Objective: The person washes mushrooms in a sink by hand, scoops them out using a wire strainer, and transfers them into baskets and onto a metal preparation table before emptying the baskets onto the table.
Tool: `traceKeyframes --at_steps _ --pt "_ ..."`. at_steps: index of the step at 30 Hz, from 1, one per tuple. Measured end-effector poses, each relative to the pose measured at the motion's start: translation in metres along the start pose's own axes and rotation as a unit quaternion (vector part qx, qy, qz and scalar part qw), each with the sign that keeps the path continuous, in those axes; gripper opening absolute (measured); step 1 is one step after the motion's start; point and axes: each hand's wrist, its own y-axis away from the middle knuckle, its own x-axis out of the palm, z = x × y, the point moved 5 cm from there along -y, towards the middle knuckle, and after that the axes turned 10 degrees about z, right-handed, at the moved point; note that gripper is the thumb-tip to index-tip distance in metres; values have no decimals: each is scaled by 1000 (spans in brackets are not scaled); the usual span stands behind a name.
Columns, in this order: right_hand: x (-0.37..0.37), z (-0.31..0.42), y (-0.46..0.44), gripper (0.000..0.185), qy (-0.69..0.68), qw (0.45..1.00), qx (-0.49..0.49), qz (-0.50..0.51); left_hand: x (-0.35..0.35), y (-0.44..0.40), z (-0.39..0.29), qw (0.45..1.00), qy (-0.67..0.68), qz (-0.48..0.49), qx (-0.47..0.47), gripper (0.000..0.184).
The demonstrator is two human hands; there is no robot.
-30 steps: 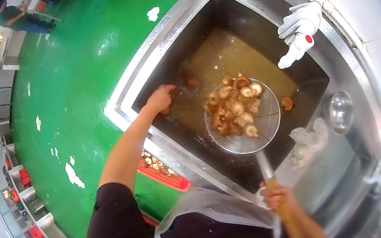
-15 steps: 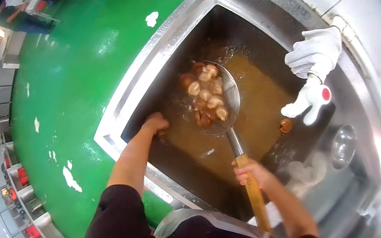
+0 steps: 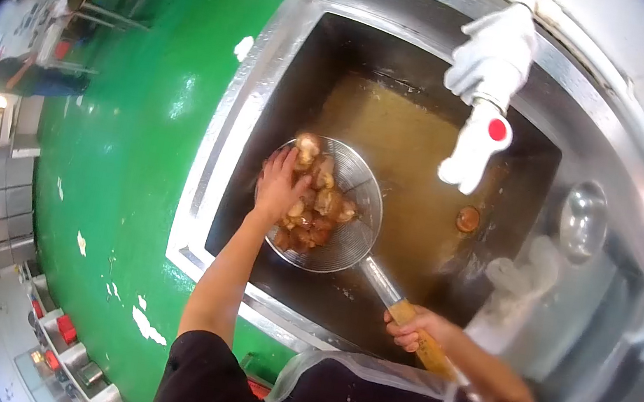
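My right hand (image 3: pixel 427 333) is closed around the wooden handle of a long wire skimmer (image 3: pixel 361 207). Its round mesh is tilted above the brownish water (image 3: pixel 407 247) in a deep steel sink (image 3: pixel 217 152). Wet brown mushrooms (image 3: pixel 326 204) with pale undersides are heaped toward the left side of the mesh. My left hand (image 3: pixel 281 185) lies on the mushrooms at the left rim, fingers spread; its palm side is hidden. A single mushroom (image 3: pixel 467 219) floats in the water to the right.
White gloves (image 3: pixel 497 57) cover a tap that hangs over the sink from the back wall. To the right are a metal bowl (image 3: pixel 584 219) and a crumpled translucent bag (image 3: pixel 526 273). Wet green floor (image 3: pixel 126 172) extends leftward, with another person (image 3: pixel 36 79) far off.
My left hand has moved from the sink's left side up onto the mushrooms. The skimmer has come lower and left in view, and the mushrooms have shifted in it. The camera view has turned slightly.
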Motion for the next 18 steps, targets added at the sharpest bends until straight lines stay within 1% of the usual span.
traceKeyframes --at_steps 3,4,5,6,7,9,10,11,12,13,14,16,17,18 --pt "10 -14 32 32 -88 995 -8 40 -20 39 -56 983 97 41 148 47" --pt "-1 -22 47 32 -85 994 -19 62 -41 57 -80 972 148 55 174 40" --pt "-4 -24 52 31 -77 995 -40 42 -59 74 -99 957 199 69 198 34" --pt "-5 -23 57 31 -69 996 -55 17 -71 88 -100 947 263 -33 181 28" --pt "-5 -21 57 30 -61 996 -66 -4 -80 103 -93 925 320 -135 155 22" --pt "-4 -4 46 28 -117 988 -88 41 -67 127 -92 930 282 -153 177 14" --pt "-8 5 45 27 -114 987 -93 69 -41 134 -108 918 233 -151 283 9" --pt "-10 9 52 26 -103 987 -100 70 -11 144 -126 918 167 -19 360 11" --pt "-11 13 59 26 -92 987 -106 72 14 156 -149 889 111 119 428 16" --pt "-11 18 64 25 -82 987 -113 74 34 154 -174 869 105 160 457 23" --pt "-10 27 70 28 -68 988 -117 74 59 143 -188 863 89 198 457 26" --pt "-1 39 77 31 -45 989 -131 52 105 103 -207 871 68 210 439 31" --pt "3 47 84 32 -28 990 -133 37 150 74 -214 890 37 195 411 32" --pt "8 49 90 37 -52 989 -132 34 182 46 -228 914 6 173 367 32"
